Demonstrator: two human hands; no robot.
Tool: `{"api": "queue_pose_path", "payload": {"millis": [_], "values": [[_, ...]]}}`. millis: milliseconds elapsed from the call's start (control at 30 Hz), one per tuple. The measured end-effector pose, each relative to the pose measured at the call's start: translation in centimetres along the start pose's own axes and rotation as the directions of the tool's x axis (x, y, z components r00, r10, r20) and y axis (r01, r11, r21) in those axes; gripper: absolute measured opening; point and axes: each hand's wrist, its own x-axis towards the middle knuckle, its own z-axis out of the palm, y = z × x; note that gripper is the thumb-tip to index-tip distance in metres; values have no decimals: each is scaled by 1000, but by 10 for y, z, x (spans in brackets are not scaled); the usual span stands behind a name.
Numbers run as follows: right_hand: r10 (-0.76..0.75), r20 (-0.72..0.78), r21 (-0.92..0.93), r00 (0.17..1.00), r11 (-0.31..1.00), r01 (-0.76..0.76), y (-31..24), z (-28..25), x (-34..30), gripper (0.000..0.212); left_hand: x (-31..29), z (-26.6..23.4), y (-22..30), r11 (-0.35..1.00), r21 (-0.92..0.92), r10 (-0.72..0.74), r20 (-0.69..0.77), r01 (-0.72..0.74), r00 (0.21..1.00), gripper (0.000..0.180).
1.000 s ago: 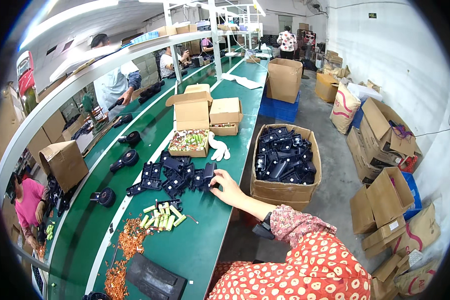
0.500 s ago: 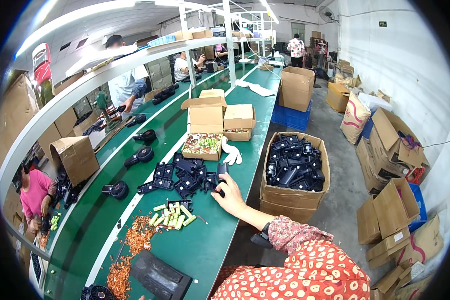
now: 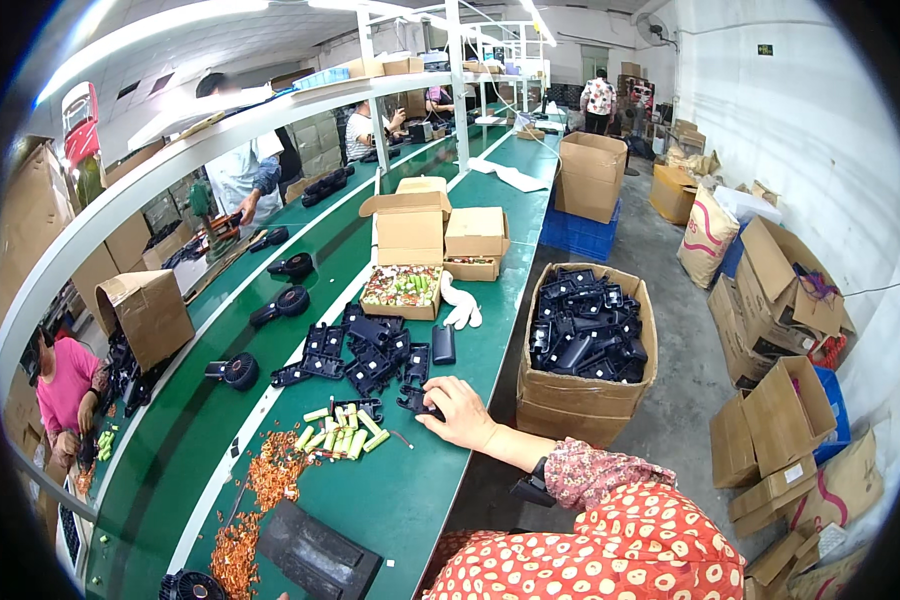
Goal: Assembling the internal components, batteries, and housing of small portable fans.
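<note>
My right hand [image 3: 458,412] is closed on the edge of a black plastic shell [image 3: 416,398] that rests on the green bench. Just beyond it lies a smooth black casing [image 3: 443,345], apart from my fingers. To the left spreads a pile of black plastic shells [image 3: 373,352]. Several green battery cells [image 3: 343,434] lie nearer, beside heaped small orange pieces [image 3: 272,468]. Of my left hand [image 3: 284,597] only a sliver shows at the lower edge, by a dark curved plastic piece [image 3: 315,550]; its fingers are hidden.
An open carton of cells [image 3: 400,308] and a white glove [image 3: 462,305] sit farther up the bench. A large carton of black shells [image 3: 577,395] stands on my right. Black handheld fans [image 3: 288,303] lie along the belt. A co-worker in pink [image 3: 70,385] works opposite.
My right hand has let go of the smooth black casing, which now lies on the bench. It has moved nearer and taken hold of another black shell.
</note>
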Motion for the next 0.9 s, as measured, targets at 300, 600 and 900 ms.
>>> {"api": "queue_pose_path", "payload": {"millis": [300, 600, 900], "values": [[34, 66, -96, 997, 995, -28, -1, 0, 0, 35, -2, -1, -1, 1000, 14, 11, 7, -11, 1000, 21], [80, 88, -91, 993, 993, -72, 0, -1, -5, 49, 2, 2, 11, 1000, -10, -3, 10, 3, 1000, 21], [121, 24, -56, 992, 991, -119, -2, 1, -31, 46, -7, -4, 10, 1000, 11, -12, -6, 12, 1000, 22]]}}
